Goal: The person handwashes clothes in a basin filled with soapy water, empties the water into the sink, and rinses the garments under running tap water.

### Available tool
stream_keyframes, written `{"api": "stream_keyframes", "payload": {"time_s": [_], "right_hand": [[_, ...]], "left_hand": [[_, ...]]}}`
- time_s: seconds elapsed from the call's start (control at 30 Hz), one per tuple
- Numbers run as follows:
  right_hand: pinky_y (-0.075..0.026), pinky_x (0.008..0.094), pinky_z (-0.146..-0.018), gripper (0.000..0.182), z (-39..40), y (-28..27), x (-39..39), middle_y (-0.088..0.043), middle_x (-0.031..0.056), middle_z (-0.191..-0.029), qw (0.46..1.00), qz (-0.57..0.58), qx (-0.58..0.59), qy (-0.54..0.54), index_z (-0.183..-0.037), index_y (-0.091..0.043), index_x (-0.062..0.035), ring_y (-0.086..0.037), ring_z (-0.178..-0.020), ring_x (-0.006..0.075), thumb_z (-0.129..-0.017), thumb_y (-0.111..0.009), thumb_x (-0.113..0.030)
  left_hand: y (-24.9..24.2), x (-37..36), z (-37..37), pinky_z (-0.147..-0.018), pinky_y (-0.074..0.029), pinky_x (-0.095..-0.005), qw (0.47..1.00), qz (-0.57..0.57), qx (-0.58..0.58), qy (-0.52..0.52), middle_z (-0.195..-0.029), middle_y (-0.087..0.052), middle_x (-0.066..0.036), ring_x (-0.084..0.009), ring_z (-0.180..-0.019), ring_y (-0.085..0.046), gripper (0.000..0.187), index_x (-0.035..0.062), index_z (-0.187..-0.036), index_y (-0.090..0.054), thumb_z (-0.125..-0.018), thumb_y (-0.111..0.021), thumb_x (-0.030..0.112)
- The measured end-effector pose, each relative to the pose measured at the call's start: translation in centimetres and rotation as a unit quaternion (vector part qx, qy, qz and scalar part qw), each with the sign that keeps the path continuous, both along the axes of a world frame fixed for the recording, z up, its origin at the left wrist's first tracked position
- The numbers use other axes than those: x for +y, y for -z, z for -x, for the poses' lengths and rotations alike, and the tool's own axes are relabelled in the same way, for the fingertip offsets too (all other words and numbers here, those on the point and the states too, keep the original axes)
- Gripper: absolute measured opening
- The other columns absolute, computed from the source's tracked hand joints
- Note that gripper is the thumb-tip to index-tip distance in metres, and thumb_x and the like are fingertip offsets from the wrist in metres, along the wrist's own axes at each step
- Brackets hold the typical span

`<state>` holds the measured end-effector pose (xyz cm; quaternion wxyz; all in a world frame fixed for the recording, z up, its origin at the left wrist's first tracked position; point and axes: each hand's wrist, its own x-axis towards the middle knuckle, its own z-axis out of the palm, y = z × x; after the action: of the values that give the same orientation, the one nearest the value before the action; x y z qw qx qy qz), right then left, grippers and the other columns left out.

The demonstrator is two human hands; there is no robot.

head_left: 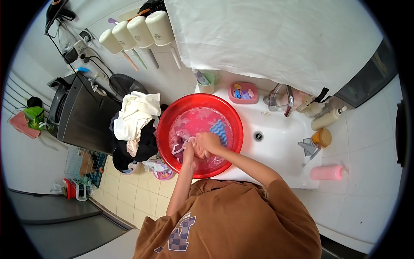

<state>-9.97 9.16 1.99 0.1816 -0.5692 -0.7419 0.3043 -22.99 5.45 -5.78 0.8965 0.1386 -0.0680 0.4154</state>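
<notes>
A large red basin (236,129) holds soapy water and rests partly over the white sink. Inside it, my left hand (189,152) and my right hand (208,143) are close together, both closed on a wet pinkish cloth (199,151). A dark purple garment (177,152) with a pale strap lies in the water beside my left hand. Blue wavy-patterned cloth (219,131) floats just beyond my right hand. The part of the cloth inside my fingers is hidden.
Piled clothes (134,118) stand left of the basin. Behind it are a green cup (207,88) and a pink soap box (243,93). The faucet (289,101), an amber jar (321,137) and a pink bottle (327,172) are on the right.
</notes>
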Motion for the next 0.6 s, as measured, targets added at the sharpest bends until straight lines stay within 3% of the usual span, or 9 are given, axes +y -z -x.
{"api": "stream_keyframes", "payload": {"time_s": [0.03, 0.07, 0.13, 0.2, 0.23, 0.33, 0.4, 0.5, 0.6], "right_hand": [[-0.045, 0.0418, -0.057, 0.034, -0.5, 1.6, 0.8, -0.058, 0.0178, -0.065, 0.999, -0.001, -0.026, -0.041, -0.065, -0.061, -0.0054, -0.057, -0.059, 0.0327, -0.078, -0.040, -0.029], [-0.046, 0.0413, -0.057, 0.034, -0.9, 2.6, 1.5, -0.058, 0.0171, -0.063, 0.995, -0.003, -0.052, -0.083, -0.063, -0.061, -0.0058, -0.058, -0.057, 0.0317, -0.077, -0.041, -0.029], [-0.045, 0.0428, -0.062, 0.030, -1.0, 1.6, 1.5, -0.059, 0.0164, -0.076, 0.985, 0.110, -0.085, -0.103, -0.077, -0.061, -0.0076, -0.058, -0.071, 0.0314, -0.074, -0.048, -0.035], [-0.040, 0.0468, -0.070, 0.041, 0.0, 3.7, -0.2, -0.052, 0.0161, -0.096, 0.982, -0.093, -0.165, 0.008, -0.096, -0.054, -0.0118, -0.049, -0.090, 0.0335, -0.068, -0.055, -0.041], [-0.035, 0.0490, -0.075, 0.056, -0.3, 4.6, -0.5, -0.041, 0.0151, -0.104, 0.985, -0.095, -0.127, -0.067, -0.106, -0.044, -0.0129, -0.040, -0.097, 0.0343, -0.060, -0.065, -0.038], [-0.036, 0.0483, -0.073, 0.056, -2.0, 4.2, -0.1, -0.043, 0.0150, -0.103, 0.959, -0.135, -0.168, -0.182, -0.103, -0.046, -0.0111, -0.042, -0.095, 0.0332, -0.056, -0.071, -0.027], [-0.038, 0.0477, -0.071, 0.058, -1.5, 4.2, 0.6, -0.042, 0.0132, -0.104, 0.962, -0.127, -0.198, -0.140, -0.103, -0.046, -0.0119, -0.043, -0.095, 0.0326, -0.052, -0.074, -0.018], [-0.042, 0.0442, -0.066, 0.047, -0.9, 5.0, 1.1, -0.042, 0.0163, -0.106, 0.974, -0.027, -0.218, -0.053, -0.101, -0.048, -0.0125, -0.047, -0.092, 0.0341, -0.060, -0.068, -0.017], [-0.044, 0.0423, -0.064, 0.029, -0.6, 3.7, 0.2, -0.049, 0.0200, -0.099, 0.989, 0.063, 0.027, -0.127, -0.095, -0.050, -0.0082, -0.052, -0.087, 0.0336, -0.069, -0.059, -0.018]], "left_hand": [[-3.1, -0.5, -1.1, -0.063, -0.045, -0.0302, 0.943, 0.150, 0.269, -0.124, -0.079, -0.052, -0.005, -0.0158, -0.073, -0.052, 0.024, 0.0094, -0.090, -0.051, -0.083, -0.041, 0.030], [-6.3, -0.9, -1.9, -0.064, -0.044, -0.0298, 0.779, 0.284, 0.508, -0.236, -0.081, -0.051, -0.005, -0.0156, -0.074, -0.051, 0.023, 0.0094, -0.090, -0.050, -0.082, -0.041, 0.029], [-7.3, -1.3, -1.6, -0.061, -0.040, -0.0266, 0.800, 0.262, 0.495, -0.216, -0.083, -0.051, -0.007, -0.0156, -0.076, -0.050, 0.022, 0.0090, -0.089, -0.050, -0.080, -0.042, 0.028], [-7.5, -1.5, -1.3, -0.061, -0.040, -0.0293, 0.805, 0.244, 0.517, -0.157, -0.084, -0.051, -0.007, -0.0170, -0.077, -0.049, 0.023, 0.0082, -0.088, -0.049, -0.079, -0.042, 0.028], [-7.8, -1.6, -1.4, -0.061, -0.040, -0.0293, 0.806, 0.245, 0.516, -0.157, -0.084, -0.051, -0.007, -0.0170, -0.077, -0.049, 0.023, 0.0082, -0.088, -0.049, -0.079, -0.042, 0.028], [-8.9, -2.2, -2.2, -0.066, -0.040, -0.0351, 0.798, 0.205, 0.549, -0.138, -0.084, -0.051, -0.006, -0.0195, -0.079, -0.049, 0.024, 0.0090, -0.088, -0.049, -0.079, -0.041, 0.030], [-8.8, -2.5, -3.1, -0.068, -0.040, -0.0397, 0.744, 0.193, 0.604, -0.213, -0.082, -0.051, -0.004, -0.0192, -0.077, -0.048, 0.025, 0.0114, -0.089, -0.048, -0.079, -0.039, 0.032], [-9.3, -2.6, -2.5, -0.069, -0.041, -0.0407, 0.792, 0.220, 0.546, -0.161, -0.087, -0.052, -0.003, -0.0186, -0.080, -0.049, 0.025, 0.0127, -0.093, -0.047, -0.081, -0.036, 0.032], [-8.4, -2.1, -2.7, -0.072, -0.042, -0.0421, 0.825, 0.270, 0.462, -0.182, -0.092, -0.053, -0.004, -0.0190, -0.085, -0.051, 0.025, 0.0122, -0.093, -0.047, -0.082, -0.033, 0.031]]}}
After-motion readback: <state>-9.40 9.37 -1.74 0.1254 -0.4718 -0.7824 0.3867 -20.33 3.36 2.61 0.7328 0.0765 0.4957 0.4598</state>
